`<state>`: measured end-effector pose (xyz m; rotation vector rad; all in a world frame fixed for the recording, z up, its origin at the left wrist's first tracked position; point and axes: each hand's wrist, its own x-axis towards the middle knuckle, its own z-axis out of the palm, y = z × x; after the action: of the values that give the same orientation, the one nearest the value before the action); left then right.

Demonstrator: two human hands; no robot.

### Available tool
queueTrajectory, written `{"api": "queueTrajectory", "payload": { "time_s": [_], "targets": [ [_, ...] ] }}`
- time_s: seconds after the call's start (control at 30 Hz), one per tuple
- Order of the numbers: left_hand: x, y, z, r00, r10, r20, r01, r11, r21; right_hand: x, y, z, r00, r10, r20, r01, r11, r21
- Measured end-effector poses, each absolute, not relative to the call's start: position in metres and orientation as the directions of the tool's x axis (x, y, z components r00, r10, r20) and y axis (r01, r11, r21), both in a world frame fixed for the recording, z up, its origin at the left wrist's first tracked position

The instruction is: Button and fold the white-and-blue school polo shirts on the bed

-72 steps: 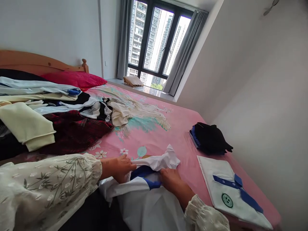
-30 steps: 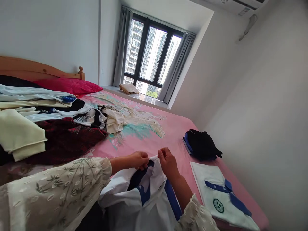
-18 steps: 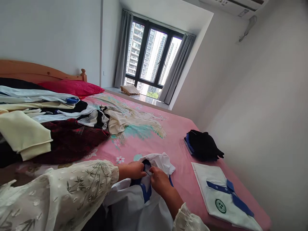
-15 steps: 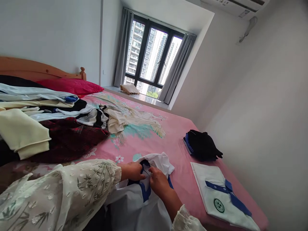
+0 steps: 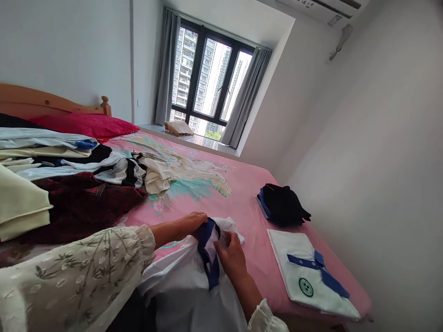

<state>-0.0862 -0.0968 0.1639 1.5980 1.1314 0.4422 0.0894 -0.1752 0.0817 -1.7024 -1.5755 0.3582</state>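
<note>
A white shirt with blue collar trim (image 5: 194, 281) lies bunched on the pink bed sheet (image 5: 238, 184) in front of me. My left hand (image 5: 188, 222) is closed on the shirt's collar edge at the upper left. My right hand (image 5: 231, 256) pinches the white fabric just right of the blue trim. Both hands are close together at the collar, and both arms wear pale floral sleeves.
A folded white shirt with blue collar and green badge (image 5: 311, 276) lies at the bed's right edge, with a folded black garment (image 5: 282, 205) beyond it. A heap of mixed clothes (image 5: 69, 180) covers the left. A red pillow (image 5: 86, 125) and wooden headboard (image 5: 41, 99) stand behind.
My hands have shifted on the collar: the blue trim now stands up between them, and the left hand grips it from above. The view has swung slightly to the right.
</note>
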Motion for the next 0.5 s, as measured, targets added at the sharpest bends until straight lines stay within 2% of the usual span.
{"api": "queueTrajectory", "payload": {
  "time_s": [0.13, 0.2, 0.3, 0.4, 0.43, 0.5],
  "targets": [
    [-0.092, -0.108, 0.186, 0.533, 0.826, -0.183, 0.211, 0.079, 0.974, 0.079, -0.174, 0.102, 0.303, 0.921, 0.244, 0.691, -0.036, -0.722],
    [-0.098, -0.112, 0.195, 0.587, 0.792, -0.164, 0.109, 0.124, 0.986, 0.078, -0.173, 0.109, 0.257, 0.932, 0.256, 0.672, 0.018, -0.740],
    [-0.113, -0.113, 0.207, 0.646, 0.745, -0.166, -0.026, 0.239, 0.971, 0.089, -0.174, 0.116, 0.152, 0.971, 0.187, 0.466, 0.097, -0.880],
    [-0.129, -0.111, 0.214, 0.627, 0.744, -0.229, -0.083, 0.357, 0.931, 0.102, -0.180, 0.127, 0.071, 0.995, 0.064, 0.210, 0.048, -0.977],
    [-0.134, -0.111, 0.215, 0.611, 0.750, -0.253, -0.092, 0.385, 0.918, 0.105, -0.183, 0.132, 0.057, 0.997, 0.058, 0.184, 0.046, -0.982],
    [-0.139, -0.111, 0.215, 0.589, 0.759, -0.279, -0.093, 0.406, 0.909, 0.103, -0.189, 0.144, 0.067, 0.989, 0.135, 0.249, 0.115, -0.962]
  ]
}}
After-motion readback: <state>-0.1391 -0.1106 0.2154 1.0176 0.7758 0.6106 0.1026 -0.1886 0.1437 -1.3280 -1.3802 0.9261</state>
